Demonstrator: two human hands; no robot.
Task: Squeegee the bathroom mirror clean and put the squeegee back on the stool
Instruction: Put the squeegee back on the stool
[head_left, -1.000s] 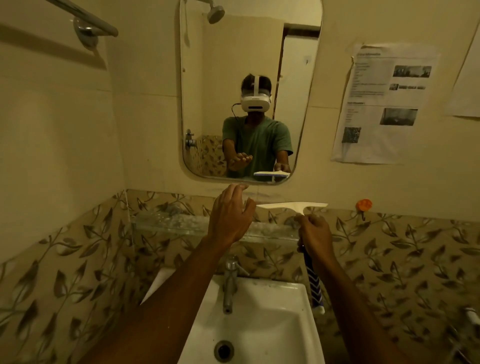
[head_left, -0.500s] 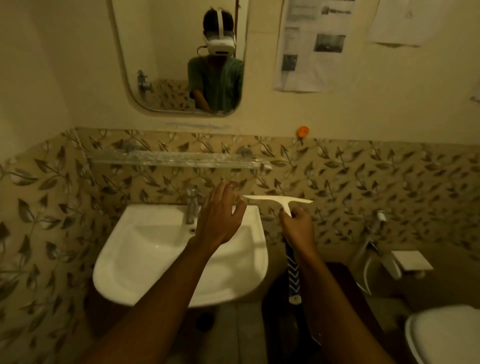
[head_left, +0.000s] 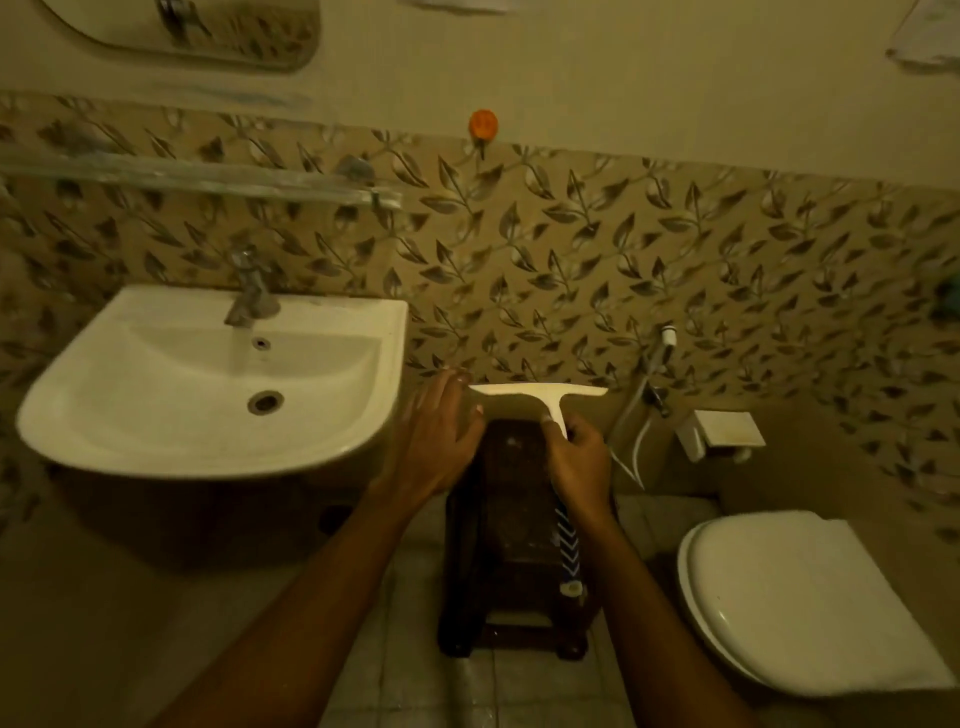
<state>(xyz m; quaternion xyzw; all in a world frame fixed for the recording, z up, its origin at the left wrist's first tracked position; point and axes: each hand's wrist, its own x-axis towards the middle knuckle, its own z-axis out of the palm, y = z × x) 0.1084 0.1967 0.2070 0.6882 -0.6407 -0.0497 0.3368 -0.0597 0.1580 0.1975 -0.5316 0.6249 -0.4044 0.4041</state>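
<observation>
1. At the upper left of the frame, only the lower edge of the mirror (head_left: 208, 41) is seen; below it a glass shelf (head_left: 208, 182) is fixed along the leaf-patterned tiles.
2. In the left half, a white sink (head_left: 130, 415) with a tap (head_left: 249, 296) is mounted on the wall.
3. Just left of centre, the left hand (head_left: 436, 441) is held flat, its grip wide and holding nothing, with the fingers spread just beside the squeegee's blade. It seems to be kept there ready to steady the tool, though contact with the blade cannot be told.
4. At centre, the squeegee (head_left: 540, 392) is held over the dark wooden stool (head_left: 509, 519), with the pale blade across the top and the patterned handle running down toward the viewer. It is judged to be lined up along the stool's top for setting down; whether it already rests there cannot be told.
5. Just right of centre, the right hand (head_left: 576, 467) has its grip closed around the squeegee's neck, close under the blade, probably for control while lowering.
6. At the right, a hand sprayer hose (head_left: 639, 415), a paper holder (head_left: 722, 431) and a closed toilet lid (head_left: 800, 597) are seen.
</observation>
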